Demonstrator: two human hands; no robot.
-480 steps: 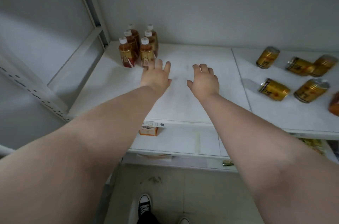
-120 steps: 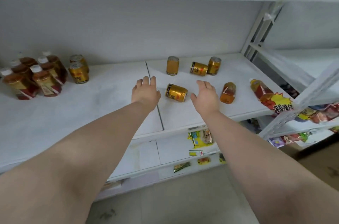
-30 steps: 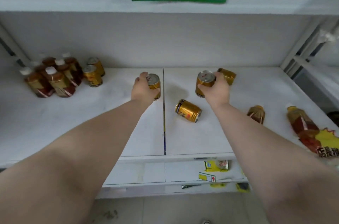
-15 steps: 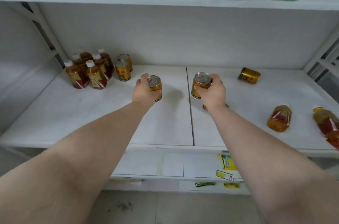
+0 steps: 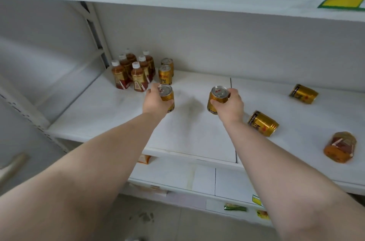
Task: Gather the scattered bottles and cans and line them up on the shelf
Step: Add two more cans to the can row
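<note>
While each hand grips a gold can, left hand point(image 5: 157, 100) and right hand point(image 5: 229, 105) above the shelf point(image 5: 110, 110), a careless set-down could topple the upright cans point(image 5: 165, 71) beside the bottles point(image 5: 132, 70).

Both bare arms are being stretched out from the near corners toward the far middle, pretty much straight at the elbows and angling in toward each other. The left hand point(image 5: 157, 100) is being kept back-side up, fingers curled round a gold can point(image 5: 166, 96) that's being held upright, thumb tucked on the near side. The right hand point(image 5: 230, 106) is being held a bit nearer and off to the right, well apart from the left, wrapped from the right side round another upright can point(image 5: 216, 99), fingertips point(image 5: 227, 94) being pressed just under its rim. Both wrists are being kept fairly level.
</note>
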